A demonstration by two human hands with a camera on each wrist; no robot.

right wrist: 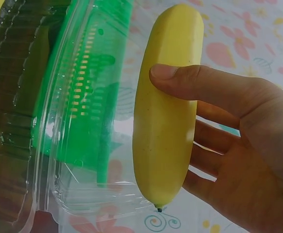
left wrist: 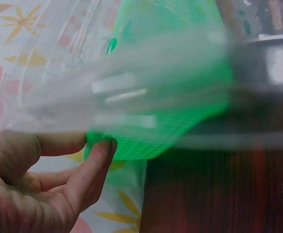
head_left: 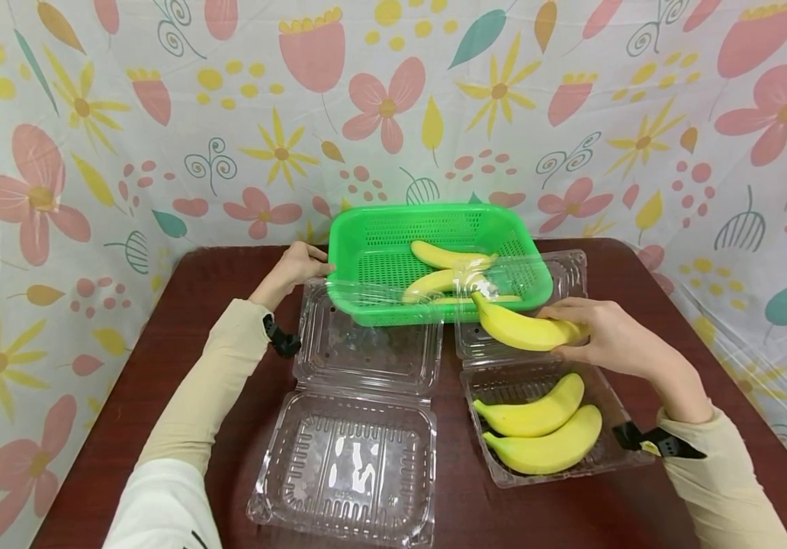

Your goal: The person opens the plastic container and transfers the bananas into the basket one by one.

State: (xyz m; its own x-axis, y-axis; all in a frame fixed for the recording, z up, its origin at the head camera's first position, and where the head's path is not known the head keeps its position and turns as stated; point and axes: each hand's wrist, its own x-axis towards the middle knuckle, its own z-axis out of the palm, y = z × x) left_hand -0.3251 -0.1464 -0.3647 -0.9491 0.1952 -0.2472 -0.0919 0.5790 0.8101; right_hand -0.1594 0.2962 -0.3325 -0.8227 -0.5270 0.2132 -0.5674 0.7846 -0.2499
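Note:
In my right hand (head_left: 606,335) is a banana (head_left: 524,329), held between thumb and fingers above the right clear plastic container. The right wrist view shows the thumb lying across this banana (right wrist: 168,116). Two bananas (head_left: 538,431) lie side by side in that container's base (head_left: 503,474). My left hand (head_left: 300,267) is at the left end of a green plastic basket (head_left: 342,267), pinching its rim between thumb and fingers. Several bananas (head_left: 444,257) are inside the basket, partly hidden behind the right container's raised lid (head_left: 572,267).
A second clear container (head_left: 277,465) stands open at the left front, its lid (head_left: 366,351) folded back against the basket. Both containers and the basket share a dark red-brown table (head_left: 208,412). Behind hangs a flower-patterned cloth (head_left: 435,99).

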